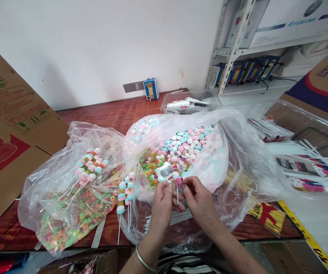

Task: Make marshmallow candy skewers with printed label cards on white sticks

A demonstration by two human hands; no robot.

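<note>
Held between the left hand [161, 199] and right hand [198, 199], both pinched shut, a candy skewer [176, 179] is apparently being threaded above the open candy bag [238, 160]; another sweet must be pressed on.

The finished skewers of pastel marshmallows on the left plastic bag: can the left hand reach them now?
Probably yes. The pastel marshmallow skewers lie uncovered on the clear plastic bag, nothing between, but the left hand is busy at a white stick.

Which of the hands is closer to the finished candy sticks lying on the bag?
Left. The left hand is just right of the finished candy sticks; the right hand is farther right.
</note>
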